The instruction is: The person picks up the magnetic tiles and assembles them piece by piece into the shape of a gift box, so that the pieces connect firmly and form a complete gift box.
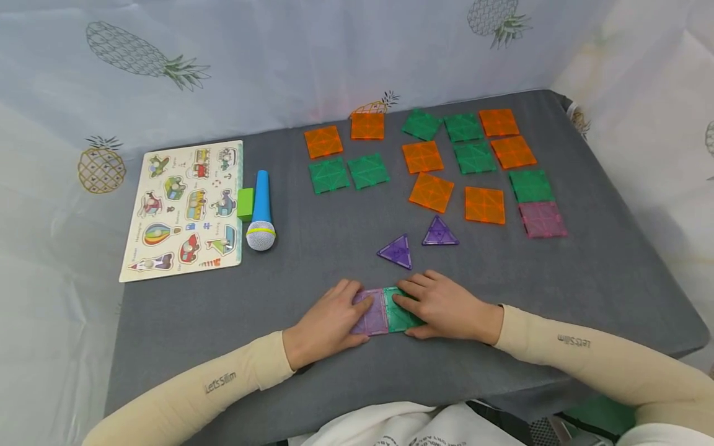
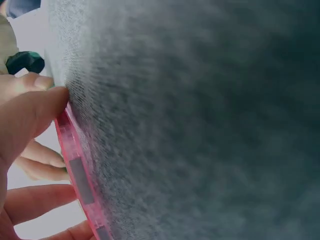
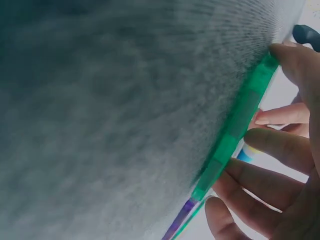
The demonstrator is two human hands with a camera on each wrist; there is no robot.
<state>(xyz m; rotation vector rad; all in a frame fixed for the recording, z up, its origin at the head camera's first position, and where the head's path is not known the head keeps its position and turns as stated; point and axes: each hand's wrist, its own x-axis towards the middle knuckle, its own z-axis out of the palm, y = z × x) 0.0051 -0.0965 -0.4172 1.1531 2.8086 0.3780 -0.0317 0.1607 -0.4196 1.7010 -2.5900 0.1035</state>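
A pink tile (image 1: 375,314) and a green tile (image 1: 397,320) lie flat on the grey-covered bench (image 1: 312,260), at the near side in front of the person, edge against edge. Both are thin, see-through squares, the pink one leaning toward lilac from above, with a rosier rim along the seam; the green one is a bright, slightly bluish green with a paler rim. Seen from the left wrist, the pink tile's edge shows as a vivid clear pink strip with a grey rectangular inset; from the right wrist, the green tile's edge is a glowing green band with darker rectangular patches inside.

The left hand (image 1: 330,319) grips the pink tile, thumb at its near edge and fingers over its far and outer side. The right hand (image 1: 446,308) holds the green tile likewise, thumb near, fingers bent over the top and covering its outer part.

Just beyond them lie two purple triangles (image 1: 440,231), and farther off, flat orange squares (image 1: 484,205) and green squares (image 1: 474,157), faintly lined inside. To the left, a blue toy microphone (image 1: 263,207) lies beside a green block (image 1: 245,205) and a picture puzzle board (image 1: 181,210).
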